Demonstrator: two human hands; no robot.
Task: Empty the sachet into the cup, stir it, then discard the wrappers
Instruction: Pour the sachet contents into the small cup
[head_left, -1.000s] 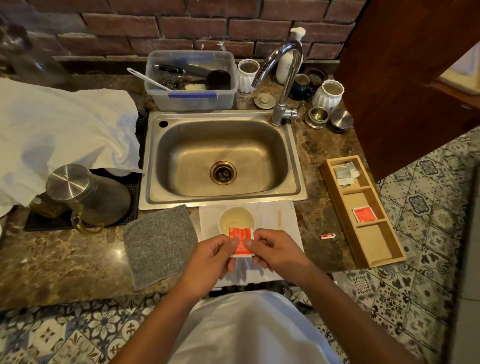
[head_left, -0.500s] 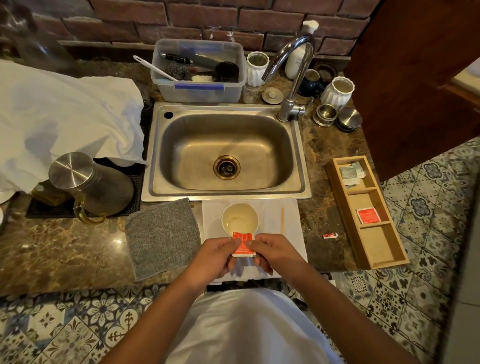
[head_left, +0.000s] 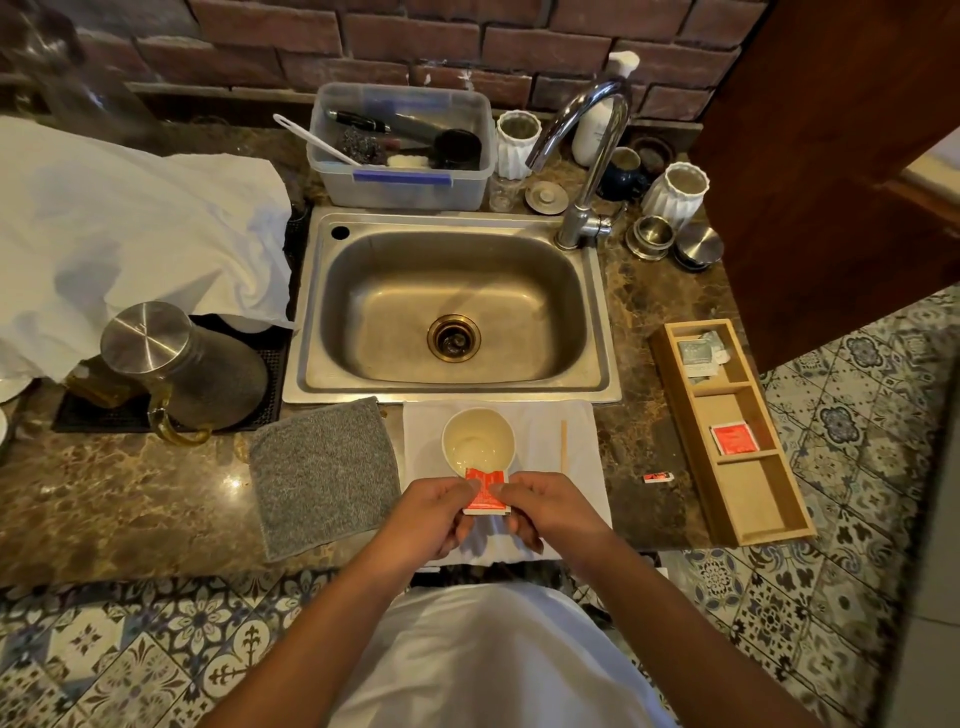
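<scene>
Marble counter (head_left: 130, 499), both hands (head_left: 488, 512) pinching upright red sachet (head_left: 485, 491), torn top toward cup (head_left: 478, 440)

Steel sink (head_left: 452, 312), basin dry, set in brown marble worktop (head_left: 104, 488). Curved tap (head_left: 587, 156) at its back right corner. Clear plastic tub (head_left: 400, 171) of utensils behind. Grey cloth (head_left: 324, 473) front left; lidded metal jug (head_left: 176, 364) on black mat. Wooden divided tray (head_left: 737, 431) far right.
</scene>
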